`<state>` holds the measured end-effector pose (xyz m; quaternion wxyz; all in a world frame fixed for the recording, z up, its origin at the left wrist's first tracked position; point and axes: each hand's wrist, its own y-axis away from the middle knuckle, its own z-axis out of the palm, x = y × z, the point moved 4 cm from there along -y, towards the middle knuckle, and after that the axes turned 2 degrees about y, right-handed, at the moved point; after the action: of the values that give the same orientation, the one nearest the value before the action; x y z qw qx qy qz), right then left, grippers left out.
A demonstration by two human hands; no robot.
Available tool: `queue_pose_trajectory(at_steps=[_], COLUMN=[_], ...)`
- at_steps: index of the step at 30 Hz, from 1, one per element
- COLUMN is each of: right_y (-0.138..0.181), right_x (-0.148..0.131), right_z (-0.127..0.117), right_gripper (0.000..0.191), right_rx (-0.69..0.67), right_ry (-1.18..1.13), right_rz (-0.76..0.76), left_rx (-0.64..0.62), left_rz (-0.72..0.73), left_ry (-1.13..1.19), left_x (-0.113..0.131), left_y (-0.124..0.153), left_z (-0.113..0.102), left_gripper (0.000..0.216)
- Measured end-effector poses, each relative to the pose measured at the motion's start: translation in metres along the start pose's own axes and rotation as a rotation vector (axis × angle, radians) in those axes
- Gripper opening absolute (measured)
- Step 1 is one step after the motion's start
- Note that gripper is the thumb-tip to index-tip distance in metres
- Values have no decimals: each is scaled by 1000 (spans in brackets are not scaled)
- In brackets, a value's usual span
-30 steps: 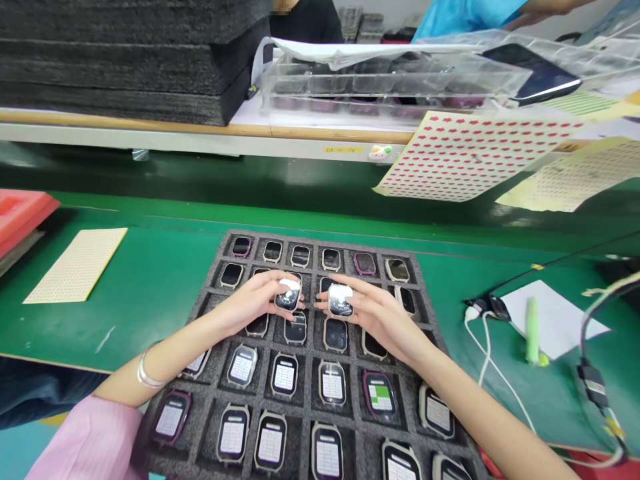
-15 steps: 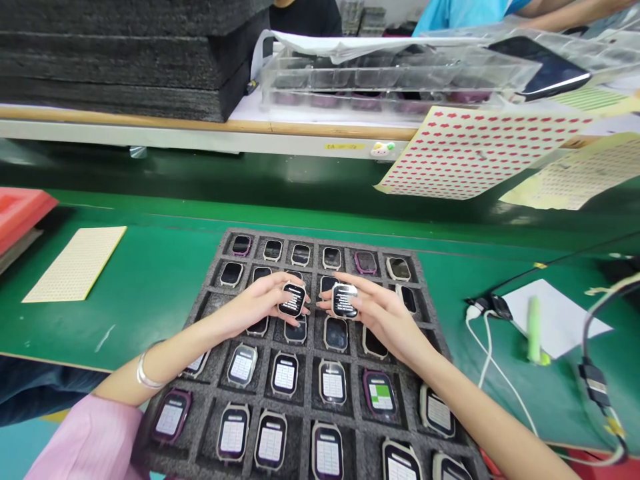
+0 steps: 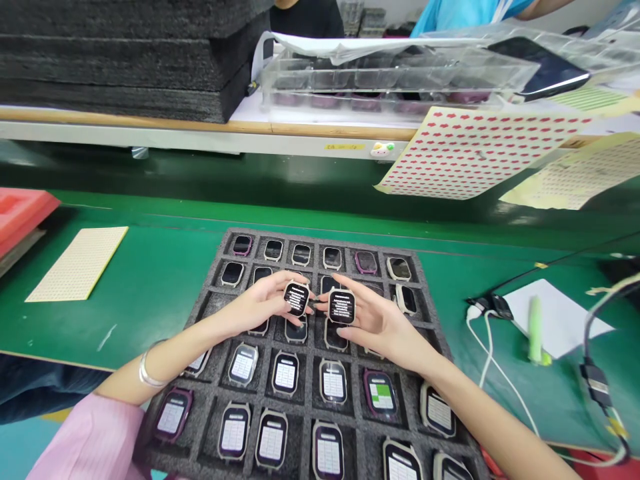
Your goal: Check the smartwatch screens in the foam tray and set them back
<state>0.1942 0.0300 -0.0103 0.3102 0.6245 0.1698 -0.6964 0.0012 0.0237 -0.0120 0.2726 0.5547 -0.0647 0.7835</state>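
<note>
On the counter (image 3: pixel 150 267), a foam tray (image 3: pixel 309 365) is lying toward six o'clock. Above it, the left hand (image 3: pixel 264 298) is gripping one watch (image 3: pixel 297 299), the right hand (image 3: pixel 385 325) another watch (image 3: pixel 342 307) toward three o'clock; holding both by their edges should be keeping them readable.

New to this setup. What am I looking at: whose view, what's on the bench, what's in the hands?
There's no robot here: it's a person working bare-handed. The view comes from one camera worn on their head, looking forward and down. On the green bench sits a grey foam tray whose compartments hold watch bodies, some with lit screens. The left hand holds one lit watch; the right hand holds another lit watch. Both screens show white text on black. A yellowish sheet lies left of the tray.
</note>
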Motion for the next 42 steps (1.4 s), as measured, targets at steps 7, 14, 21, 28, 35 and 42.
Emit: queue_pose_trajectory(at_steps=[7,14,21,28,35,42], right_y=[33,79,97,78,49,38], right_x=[-12,-8,4,-8,7,-15], right_z=[-25,-73,-92,-62,-31,-9], right_gripper=[50,44,46,27,32,19], right_rx=[59,71,138,84,198,143], right_ry=[586,1126,1281,1304,1368,883], right_rz=[0,-5,-6,-170,-169,-116], left_rx=[6,57,43,19,51,93], left_rz=[11,-15,-9,15,62,46], left_ry=[-41,-78,-69,-61,-124,-128], left_x=[1,3,1,1,6,6], left_y=[-1,-1,-1,2,17,17], left_z=[1,1,2,1,-21,-23], left_gripper=[30,30,32,42,60,64])
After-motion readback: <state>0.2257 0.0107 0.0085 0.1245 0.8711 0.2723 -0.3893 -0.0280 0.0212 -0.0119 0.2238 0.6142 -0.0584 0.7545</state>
